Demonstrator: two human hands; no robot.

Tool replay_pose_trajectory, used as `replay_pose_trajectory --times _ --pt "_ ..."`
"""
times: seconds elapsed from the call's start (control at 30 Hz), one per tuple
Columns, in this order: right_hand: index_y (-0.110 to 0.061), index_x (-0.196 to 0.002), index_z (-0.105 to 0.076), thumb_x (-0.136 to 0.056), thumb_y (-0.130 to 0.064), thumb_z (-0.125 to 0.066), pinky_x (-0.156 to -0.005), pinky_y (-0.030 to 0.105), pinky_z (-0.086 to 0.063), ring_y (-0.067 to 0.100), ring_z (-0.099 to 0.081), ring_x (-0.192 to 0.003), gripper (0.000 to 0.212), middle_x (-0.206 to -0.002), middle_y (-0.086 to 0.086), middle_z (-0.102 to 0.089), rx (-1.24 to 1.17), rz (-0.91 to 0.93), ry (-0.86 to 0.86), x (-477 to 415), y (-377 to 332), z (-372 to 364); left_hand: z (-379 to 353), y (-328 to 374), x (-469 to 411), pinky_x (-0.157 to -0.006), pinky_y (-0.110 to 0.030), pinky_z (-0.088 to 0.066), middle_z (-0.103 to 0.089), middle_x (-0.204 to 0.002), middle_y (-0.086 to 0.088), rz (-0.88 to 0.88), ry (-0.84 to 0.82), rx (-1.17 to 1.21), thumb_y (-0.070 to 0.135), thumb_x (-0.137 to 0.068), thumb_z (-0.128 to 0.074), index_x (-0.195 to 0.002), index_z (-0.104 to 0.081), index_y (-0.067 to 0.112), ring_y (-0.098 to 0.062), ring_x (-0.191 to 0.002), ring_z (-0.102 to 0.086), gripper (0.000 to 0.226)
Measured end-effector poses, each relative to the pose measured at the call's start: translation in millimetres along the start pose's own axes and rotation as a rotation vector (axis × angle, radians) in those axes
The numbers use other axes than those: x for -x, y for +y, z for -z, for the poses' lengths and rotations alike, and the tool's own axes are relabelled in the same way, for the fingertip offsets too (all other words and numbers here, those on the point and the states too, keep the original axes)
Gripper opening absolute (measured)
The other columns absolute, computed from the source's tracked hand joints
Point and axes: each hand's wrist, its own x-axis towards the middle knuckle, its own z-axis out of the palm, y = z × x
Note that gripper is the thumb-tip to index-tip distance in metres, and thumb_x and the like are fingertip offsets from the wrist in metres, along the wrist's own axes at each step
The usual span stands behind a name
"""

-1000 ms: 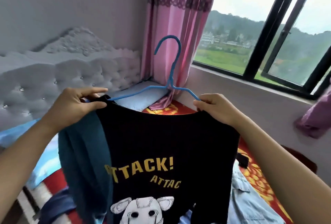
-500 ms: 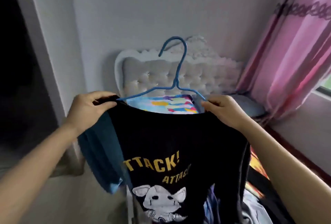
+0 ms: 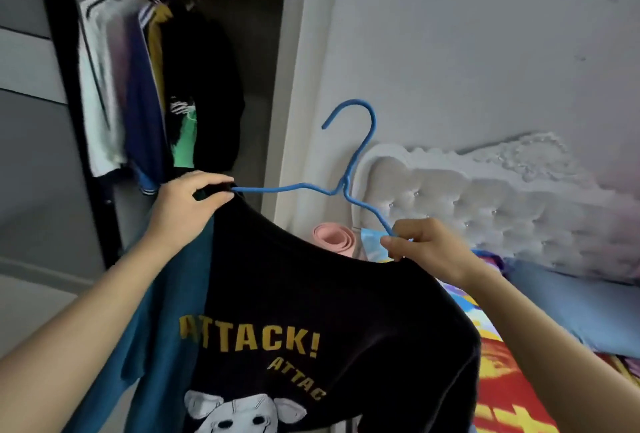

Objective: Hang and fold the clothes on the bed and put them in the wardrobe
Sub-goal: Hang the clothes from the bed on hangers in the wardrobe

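A black T-shirt with teal sleeves and yellow "ATTACK!" print hangs from a blue hanger, whose hook points up and left. My left hand grips the shirt's left shoulder over the hanger's end. My right hand pinches the right shoulder and the hanger's other arm. The hanger tilts down to the right. The open wardrobe is at the upper left, with several garments hanging from its rail.
The bed with a bright red and yellow cover lies at the lower right, with a blue pillow and a white tufted headboard. A pink rolled mat stands between wardrobe and headboard. The wardrobe's white side panel rises behind the hanger.
The view has swung left from the window, past the headboard, to the open wardrobe. Both hands keep their hold on the shirt and hanger, which now tilts down to the right.
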Motion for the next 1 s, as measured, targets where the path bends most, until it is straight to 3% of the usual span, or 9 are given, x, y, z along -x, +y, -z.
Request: replay_pose_trajectory --times 0.13,0.33,0.47,0.6,0.67,0.77,0.9,1.0 --pt "-0.011 -0.049 -0.051 -0.087 -0.024 -0.063 -0.044 0.014 -0.027 0.002 -0.034 -0.037 0.041 -0.040 -0.009 -0.041 -0.122 -0.060 0.096 -68.3 -34.0 -49.6 30.8 -46.8 -41.5 -0.084 -0.011 -0.033 -0.064 -0.097 0.001 -0.020 -0.006 -0.137 0.006 -0.080 -0.071 -0.104 -0.071 0.009 -0.022 -0.104 -0.055 0.024" --pt "-0.014 -0.047 -0.054 -0.088 -0.026 -0.062 -0.040 0.014 -0.029 0.003 -0.038 -0.034 0.044 -0.030 -0.009 -0.041 -0.051 -0.233 0.086 -166.7 -68.0 -136.1 79.4 -121.7 -83.9 -0.085 -0.014 -0.031 -0.067 -0.101 0.000 -0.082 0.002 -0.197 0.004 -0.084 -0.066 -0.102 -0.072 0.007 -0.017 -0.102 -0.053 0.020" --pt "-0.008 -0.053 -0.056 -0.090 -0.024 -0.062 -0.037 0.013 -0.029 0.005 -0.042 -0.033 0.040 -0.029 -0.006 -0.043 -0.174 -0.410 0.046 -230.3 -85.7 -159.0 103.8 -170.1 -109.2 -0.082 -0.019 -0.038 -0.068 -0.096 -0.002 0.006 0.019 -0.176 0.002 -0.084 -0.065 -0.100 -0.072 0.006 -0.021 -0.096 -0.059 0.018" --pt "-0.003 -0.056 -0.058 -0.090 -0.022 -0.062 -0.044 0.020 -0.034 0.012 -0.047 -0.038 0.039 -0.032 -0.001 -0.046 -0.297 -0.515 0.057 -287.8 -94.4 -162.0 104.7 -209.0 -145.9 -0.071 -0.004 -0.037 -0.063 -0.082 0.004 0.056 0.057 -0.190 0.004 -0.085 -0.064 -0.100 -0.073 0.009 -0.012 -0.077 -0.053 0.018" --pt "-0.002 -0.054 -0.058 -0.090 -0.021 -0.062 -0.046 0.023 -0.036 0.014 -0.046 -0.037 0.041 -0.035 0.002 -0.046 -0.367 -0.540 0.074 -315.4 -92.2 -163.0 94.1 -222.0 -163.2 -0.071 -0.013 -0.038 -0.063 -0.082 0.005 0.070 0.036 -0.188 0.006 -0.087 -0.063 -0.102 -0.073 0.010 -0.013 -0.078 -0.054 0.018" --pt "-0.003 -0.055 -0.057 -0.091 -0.019 -0.060 -0.049 0.024 -0.038 0.012 -0.046 -0.036 0.040 -0.039 0.003 -0.049 -0.483 -0.512 0.092 -363.8 -87.5 -170.3 77.5 -241.2 -194.1 -0.080 -0.025 -0.040 -0.063 -0.095 0.007 0.088 -0.020 -0.149 0.010 -0.090 -0.059 -0.109 -0.069 0.011 -0.017 -0.096 -0.058 0.022" --pt "-0.007 -0.056 -0.055 -0.093 -0.021 -0.056 -0.050 0.024 -0.042 0.013 -0.050 -0.041 0.040 -0.050 0.005 -0.053 -0.638 -0.382 0.115 -442.6 -79.5 -183.5 65.9 -269.2 -249.4 -0.079 -0.013 -0.038 -0.062 -0.103 0.011 0.096 -0.001 -0.167 0.014 -0.091 -0.057 -0.114 -0.067 0.015 -0.007 -0.099 -0.055 0.024" --pt "-0.008 -0.063 -0.052 -0.089 -0.015 -0.060 -0.058 0.029 -0.043 0.021 -0.051 -0.057 0.028 -0.063 0.010 -0.050 -0.702 -0.242 0.058 -501.2 -80.3 -184.5 63.0 -285.3 -296.4 -0.081 -0.014 -0.038 -0.059 -0.100 0.018 0.106 0.004 -0.186 0.015 -0.091 -0.057 -0.114 -0.066 0.018 -0.006 -0.098 -0.056 0.024"
